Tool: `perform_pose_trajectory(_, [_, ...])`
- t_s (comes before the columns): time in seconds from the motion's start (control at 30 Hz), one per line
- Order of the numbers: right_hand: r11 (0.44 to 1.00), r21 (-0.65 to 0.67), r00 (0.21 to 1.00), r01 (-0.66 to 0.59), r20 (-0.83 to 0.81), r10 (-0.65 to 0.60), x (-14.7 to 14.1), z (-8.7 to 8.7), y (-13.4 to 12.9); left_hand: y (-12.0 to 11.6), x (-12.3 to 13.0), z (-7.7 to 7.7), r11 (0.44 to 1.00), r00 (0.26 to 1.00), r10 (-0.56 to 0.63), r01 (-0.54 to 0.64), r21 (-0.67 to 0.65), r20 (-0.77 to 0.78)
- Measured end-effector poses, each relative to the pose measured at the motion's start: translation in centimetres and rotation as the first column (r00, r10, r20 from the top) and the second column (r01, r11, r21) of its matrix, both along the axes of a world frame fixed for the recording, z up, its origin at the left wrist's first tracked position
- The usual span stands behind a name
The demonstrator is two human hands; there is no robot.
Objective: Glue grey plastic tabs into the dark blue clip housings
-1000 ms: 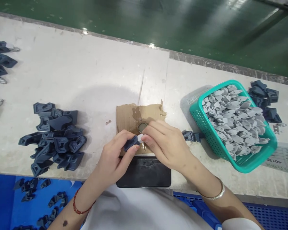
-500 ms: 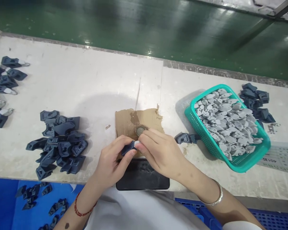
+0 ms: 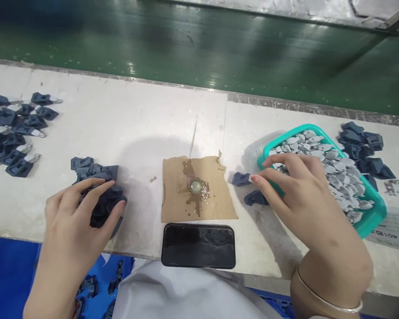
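Observation:
My left hand (image 3: pixel 78 212) hovers over or rests on a pile of dark blue plastic parts (image 3: pixel 96 170), its thumb and fingers apart and curved around them. Between the thumb and fingertips of my right hand (image 3: pixel 294 190) is the pale end of one dark blue plastic part (image 3: pixel 241 179), just left of the basket. A second dark part (image 3: pixel 255 198) lies right below it on the table. The green basket (image 3: pixel 379 217), full of small light grey pieces (image 3: pixel 342 177), is partly covered by my right hand.
A brown cardboard piece (image 3: pixel 176 208) with a wet round disc (image 3: pixel 196 186) lies in the middle, above a black phone (image 3: pixel 198 246). Dark parts with pale tips (image 3: pixel 15 141) lie far left; more dark parts (image 3: pixel 362 141) sit behind the basket. A green surface (image 3: pixel 173 48) runs behind the table.
My hands have parted from above the cardboard. The left moved left to the pile; the right moved right toward the basket with the dark part. The cardboard and disc are now uncovered.

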State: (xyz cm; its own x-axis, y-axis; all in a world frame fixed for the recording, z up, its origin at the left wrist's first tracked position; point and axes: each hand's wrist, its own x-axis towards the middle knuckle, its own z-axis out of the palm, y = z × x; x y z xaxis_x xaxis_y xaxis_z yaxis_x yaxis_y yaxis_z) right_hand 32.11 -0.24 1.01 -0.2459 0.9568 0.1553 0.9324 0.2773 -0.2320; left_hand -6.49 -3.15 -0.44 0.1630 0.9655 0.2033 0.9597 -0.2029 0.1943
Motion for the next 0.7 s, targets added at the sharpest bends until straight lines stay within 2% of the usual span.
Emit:
perform_pose_trajectory(0.2, [0.999,-0.028,0.998,-0.019,0.054,0.021,-0.5,-0.6,-0.7,0.3,-1.0,-0.9,1.000,0.993,0.001,-0.005,-0.030,-0.116])
perform_pose_trajectory(0.33, [0.999,-0.039,1.000,0.019,0.015,-0.019,-0.5,0.0,-0.6,0.9,-0.9,-1.0,0.999,0.994,-0.015,0.009,-0.054,-0.112])
perform_pose_trajectory(0.43, [0.990,-0.025,0.987,0.135,-0.078,-0.137,0.2,0.8,-0.1,1.2,-1.3,-1.0,0.996,0.996,-0.030,0.022,-0.088,-0.088])
perform_pose_trajectory(0.5, [0.956,-0.008,0.950,0.292,-0.110,-0.291,1.1,1.0,0.3,1.5,-1.6,-1.0,0.993,0.998,-0.024,0.016,-0.116,-0.064])
perform_pose_trajectory(0.57, [0.912,-0.046,0.909,0.407,-0.081,-0.410,2.1,0.9,0.7,1.7,-1.8,-1.1,0.990,0.999,-0.009,0.004,-0.142,-0.035])
perform_pose_trajectory(0.67, [0.906,-0.165,0.920,0.390,0.025,-0.392,3.2,0.0,1.3,1.9,-2.1,-1.2,0.994,0.999,0.047,-0.047,-0.103,-0.004])
perform_pose_trajectory(0.7, [0.909,-0.188,0.928,0.371,0.050,-0.369,3.4,-0.3,1.5,2.0,-2.2,-1.4,0.996,0.996,0.062,-0.058,-0.074,0.056])
